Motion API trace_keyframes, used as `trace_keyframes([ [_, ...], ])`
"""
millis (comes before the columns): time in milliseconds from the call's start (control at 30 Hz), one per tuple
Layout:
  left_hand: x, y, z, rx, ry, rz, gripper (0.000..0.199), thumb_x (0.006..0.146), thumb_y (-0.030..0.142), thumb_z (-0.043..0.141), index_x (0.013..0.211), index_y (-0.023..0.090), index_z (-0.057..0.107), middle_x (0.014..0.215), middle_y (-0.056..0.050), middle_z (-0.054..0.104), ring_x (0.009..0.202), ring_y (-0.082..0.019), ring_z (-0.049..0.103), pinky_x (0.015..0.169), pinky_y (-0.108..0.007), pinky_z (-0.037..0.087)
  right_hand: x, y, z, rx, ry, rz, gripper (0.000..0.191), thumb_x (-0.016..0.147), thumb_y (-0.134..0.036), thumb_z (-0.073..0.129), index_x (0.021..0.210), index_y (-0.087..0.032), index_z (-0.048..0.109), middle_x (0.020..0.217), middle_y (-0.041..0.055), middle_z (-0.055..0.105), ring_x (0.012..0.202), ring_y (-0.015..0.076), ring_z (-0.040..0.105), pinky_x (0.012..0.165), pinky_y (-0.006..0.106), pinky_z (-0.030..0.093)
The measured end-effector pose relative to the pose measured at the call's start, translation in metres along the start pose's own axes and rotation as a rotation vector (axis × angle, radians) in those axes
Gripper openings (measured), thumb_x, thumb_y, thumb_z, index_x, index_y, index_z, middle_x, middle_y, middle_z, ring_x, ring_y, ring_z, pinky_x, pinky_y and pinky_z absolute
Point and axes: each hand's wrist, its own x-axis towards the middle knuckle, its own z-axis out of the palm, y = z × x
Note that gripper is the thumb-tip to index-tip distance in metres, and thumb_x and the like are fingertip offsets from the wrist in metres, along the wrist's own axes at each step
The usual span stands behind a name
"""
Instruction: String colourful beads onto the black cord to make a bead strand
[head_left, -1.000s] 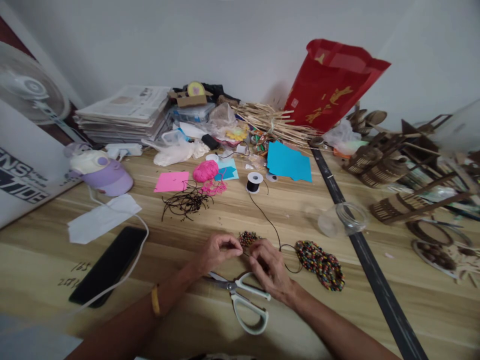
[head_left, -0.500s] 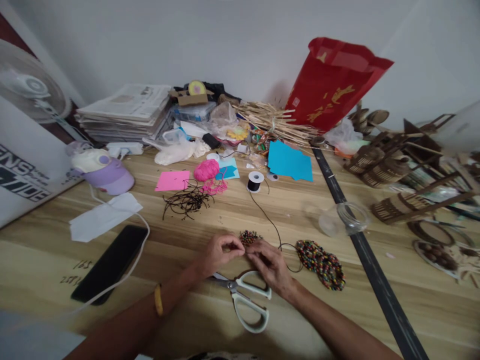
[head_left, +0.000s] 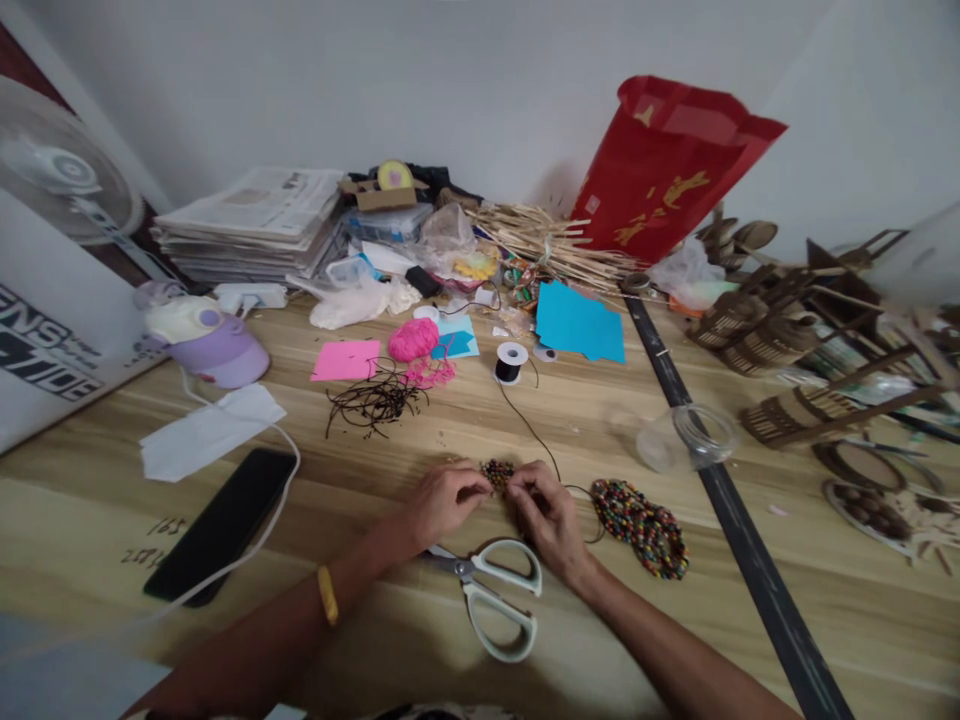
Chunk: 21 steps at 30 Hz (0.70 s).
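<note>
A small pile of multicoloured beads (head_left: 496, 474) lies between my two hands. At its left edge, my left hand (head_left: 448, 500) has thumb and forefinger pinched together; whatever is between them is too small to make out. My right hand (head_left: 551, 515) is closed in a pinch at the pile's right side. Black cord (head_left: 536, 432) runs from a white-rimmed spool (head_left: 510, 364) and loops behind and beside my right hand, which seems to grip its end. Below both hands rest white-handled scissors (head_left: 491, 590), blades spread. A coil of strung beads (head_left: 641, 528) lies to the right.
Cut black cord pieces (head_left: 375, 400) and pink yarn (head_left: 414, 342) lie further back. A phone (head_left: 221, 525) with a white cable (head_left: 262, 540) is at left. On the right stand a clear plastic cup (head_left: 686, 438) and brown woven models (head_left: 802, 405). A black strip (head_left: 739, 530) crosses the table.
My hands have moved apart from near contact, my right hand shifting slightly right. More of the bead pile now shows between them. The scissors, spool and bead coil stay in place.
</note>
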Motion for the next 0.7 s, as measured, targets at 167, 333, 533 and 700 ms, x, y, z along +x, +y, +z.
trace_keyframes([
  [167,0.003,0.005,0.0,0.284,-0.093,0.1,0.012,0.082,0.012,0.056,0.083,0.015,0.068,0.083,-0.006,0.065,0.085,-0.018,0.058,0.08,-0.03,0.044,0.001,0.003,0.002,0.192,0.028,0.196,0.018,0.082,-0.035,0.06,0.08,-0.018,0.06,0.071,0.0014,0.059,0.063,0.0138,0.054,0.057,0.023,0.043],
  [333,0.003,0.012,-0.003,0.473,-0.14,0.199,0.016,0.087,0.014,0.05,0.081,0.015,0.065,0.083,-0.005,0.061,0.085,-0.018,0.055,0.083,-0.031,0.043,0.003,0.003,0.003,0.296,0.053,0.253,0.019,0.078,-0.036,0.064,0.082,-0.017,0.061,0.068,0.0007,0.059,0.059,0.0124,0.052,0.055,0.022,0.042],
  [533,0.006,0.016,-0.005,0.569,-0.192,0.23,0.015,0.086,0.014,0.051,0.079,0.014,0.064,0.085,-0.007,0.059,0.087,-0.02,0.053,0.087,-0.034,0.043,0.002,0.0,0.001,0.258,0.045,0.238,0.023,0.08,-0.04,0.062,0.077,-0.018,0.058,0.066,-0.0002,0.055,0.058,0.0122,0.049,0.052,0.022,0.04],
  [700,0.008,0.013,-0.001,0.582,-0.186,0.26,0.014,0.085,0.015,0.052,0.078,0.014,0.064,0.084,-0.007,0.059,0.087,-0.021,0.052,0.085,-0.035,0.044,0.002,0.001,0.0,0.238,0.037,0.215,0.024,0.082,-0.042,0.059,0.078,-0.018,0.056,0.067,-0.0008,0.053,0.058,0.0117,0.048,0.053,0.022,0.039],
])
